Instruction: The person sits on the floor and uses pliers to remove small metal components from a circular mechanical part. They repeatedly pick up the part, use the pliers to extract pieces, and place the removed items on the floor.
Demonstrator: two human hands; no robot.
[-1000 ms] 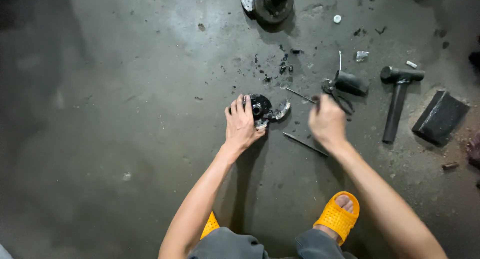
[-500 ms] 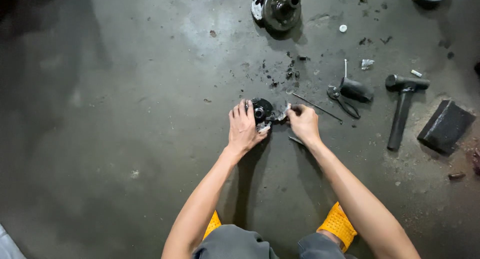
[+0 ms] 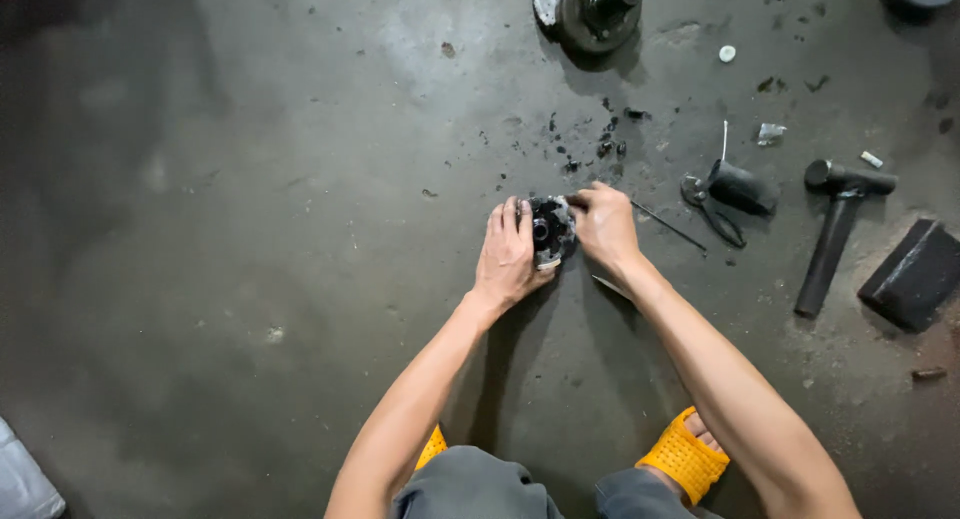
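On the stained concrete floor (image 3: 250, 229), a small round greasy part (image 3: 551, 229) sits between both hands, its dark hollow centre facing up; what lies inside cannot be told. The left hand (image 3: 508, 254) cups its left side, fingers pressed against the rim. The right hand (image 3: 605, 227) grips its right side, fingertips pinched at the top edge. A hammer (image 3: 835, 224), pliers (image 3: 722, 194) and dark block (image 3: 915, 274) lie well apart to the right; broad bare floor opens leftward.

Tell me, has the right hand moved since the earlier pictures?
Yes. The right hand has come left, away from the hammer and pliers, to the small round metal part that the left hand steadies.
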